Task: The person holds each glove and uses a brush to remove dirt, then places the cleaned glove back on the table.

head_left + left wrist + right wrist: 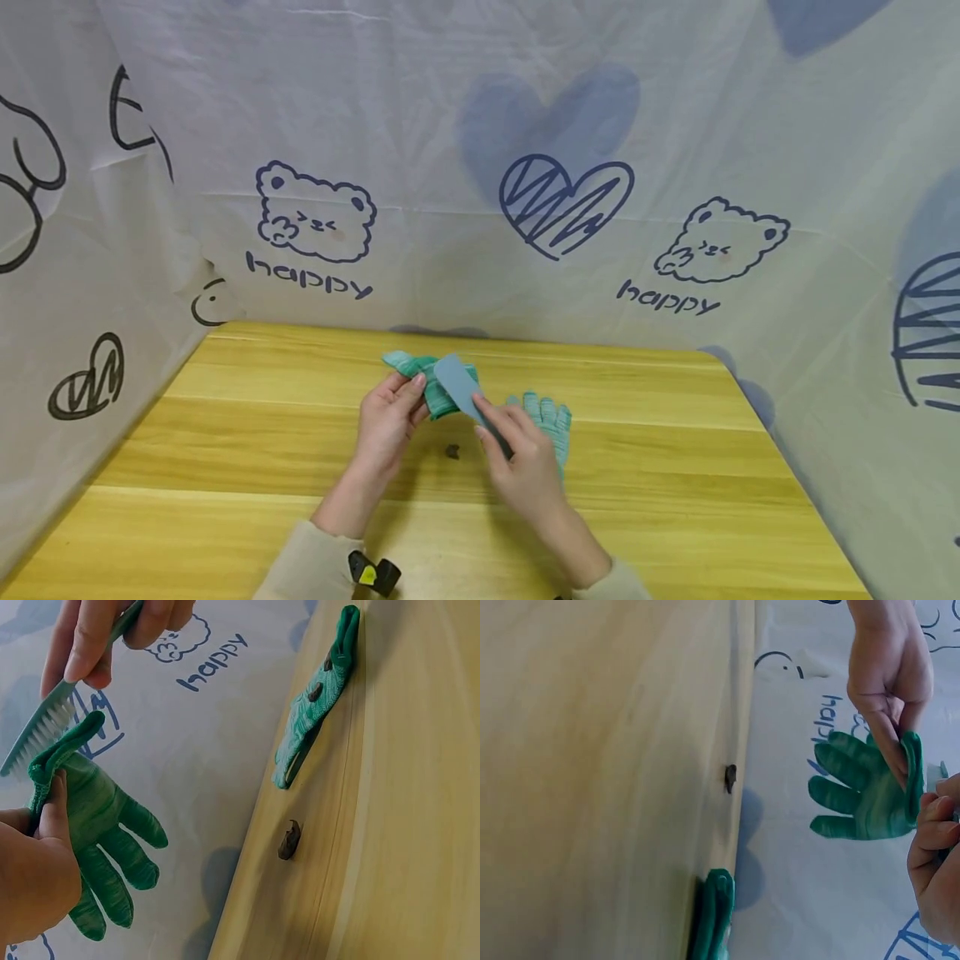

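My left hand (387, 421) pinches a green knitted glove (101, 802) by its cuff, holding it up over the table with the glove's fingers hanging away. In my right hand (525, 458) is a blue-grey brush (459, 385), gripped by its handle. Its white bristles (46, 731) face the glove, right at the cuff in the left wrist view. A second green glove (553, 421) lies on the table beside my right hand, with small dark clumps (315, 691) on it. Between the hands, a dark brown lump (452, 451) lies on the wood.
The wooden table (247, 433) reaches back to a white cloth backdrop (435, 142) printed with hearts and bears. More cloth hangs along the left and right sides. A black and yellow strap piece (373, 573) sits at my left sleeve.
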Tool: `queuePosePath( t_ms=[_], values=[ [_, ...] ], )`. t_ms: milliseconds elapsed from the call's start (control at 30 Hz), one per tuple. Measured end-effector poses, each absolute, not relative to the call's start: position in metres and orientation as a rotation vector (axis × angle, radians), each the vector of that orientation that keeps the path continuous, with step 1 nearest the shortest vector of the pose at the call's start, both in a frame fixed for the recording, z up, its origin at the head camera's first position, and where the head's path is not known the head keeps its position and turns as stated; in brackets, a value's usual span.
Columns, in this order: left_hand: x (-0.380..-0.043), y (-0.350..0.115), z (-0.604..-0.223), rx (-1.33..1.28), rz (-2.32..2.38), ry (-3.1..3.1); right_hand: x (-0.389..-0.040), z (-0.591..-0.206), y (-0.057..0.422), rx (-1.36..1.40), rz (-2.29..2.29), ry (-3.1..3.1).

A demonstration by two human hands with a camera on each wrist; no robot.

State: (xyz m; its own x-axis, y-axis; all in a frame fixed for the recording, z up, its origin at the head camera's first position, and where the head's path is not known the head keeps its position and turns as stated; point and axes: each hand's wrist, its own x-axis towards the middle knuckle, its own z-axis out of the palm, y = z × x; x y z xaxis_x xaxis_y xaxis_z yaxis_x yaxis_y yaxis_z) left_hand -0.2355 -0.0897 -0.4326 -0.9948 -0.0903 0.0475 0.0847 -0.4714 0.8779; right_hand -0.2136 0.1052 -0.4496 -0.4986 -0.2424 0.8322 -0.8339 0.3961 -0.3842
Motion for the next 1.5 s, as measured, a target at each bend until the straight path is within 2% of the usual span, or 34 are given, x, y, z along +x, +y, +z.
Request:
queuePosePath(
  t_ms=[1500],
  values=[
    [-0.235,-0.088,-0.433,0.041,-2.629,-1.529,-0.22,-0.457,0.113,0.757,1.015,-2.041]
  ],
)
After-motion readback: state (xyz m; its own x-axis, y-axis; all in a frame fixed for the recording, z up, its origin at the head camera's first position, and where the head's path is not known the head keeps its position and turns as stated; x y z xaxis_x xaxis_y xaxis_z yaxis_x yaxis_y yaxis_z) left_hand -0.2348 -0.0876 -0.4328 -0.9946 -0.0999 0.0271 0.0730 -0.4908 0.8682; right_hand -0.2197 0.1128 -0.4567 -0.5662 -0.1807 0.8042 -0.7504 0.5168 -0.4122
